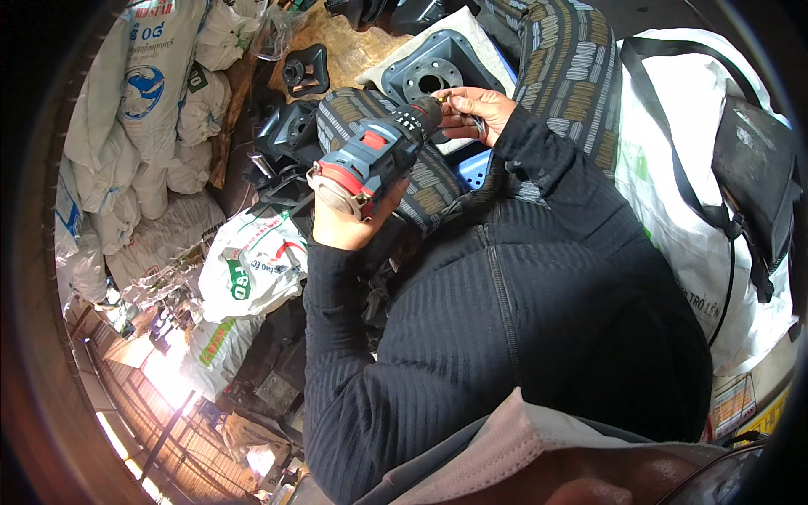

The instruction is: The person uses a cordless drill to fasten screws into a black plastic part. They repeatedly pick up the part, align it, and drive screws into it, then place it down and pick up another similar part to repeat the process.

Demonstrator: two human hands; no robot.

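My left hand is wrapped round a cordless drill with a dark blue-grey body and red parts. Its black chuck points up and to the right. Right at the chuck's tip is my right hand, its thumb and fingers pinched together. Something small and metallic shows between them, too small to name. Just beyond both hands, a grey square part with a round flange and a central hole rests on a pale cushion or sack between my patterned trouser legs.
Similar dark parts lie ahead to the left, near a brown board. White sacks are stacked at far left. A large white bag with a black bag stands at my right. A blue perforated piece lies between my legs.
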